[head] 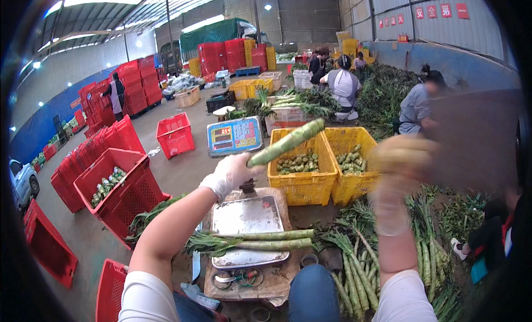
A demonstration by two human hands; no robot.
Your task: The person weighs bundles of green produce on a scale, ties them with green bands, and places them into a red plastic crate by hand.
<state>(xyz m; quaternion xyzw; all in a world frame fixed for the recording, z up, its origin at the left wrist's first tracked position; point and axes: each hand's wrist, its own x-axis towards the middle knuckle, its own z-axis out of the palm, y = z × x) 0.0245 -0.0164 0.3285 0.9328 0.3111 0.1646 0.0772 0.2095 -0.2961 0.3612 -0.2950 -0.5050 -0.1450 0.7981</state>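
My left hand (235,172), in a thin pale glove, grips the lower end of a leafless, thick green celtuce stem (289,142). The stem slants up over a yellow crate (303,181) of short cut pieces. My right hand (405,158), gloved and blurred by motion, is raised at the right. It is closed on a tool with a broad, dark, blurred blade (478,139), seemingly a large cleaver; its handle is hidden. Below my hands, two leafy celtuce stems (270,243) lie across the metal pan (245,216) of a weighing scale, whose lit display panel (235,136) stands behind.
More celtuce (357,280) lies at the right. Another yellow crate (353,135) adjoins the first. Red crates (124,201) stand at the left, one holding wrapped stems. Tape rolls (253,277) lie before the pan. A seated person (415,106) is behind the blade; other people work farther back.
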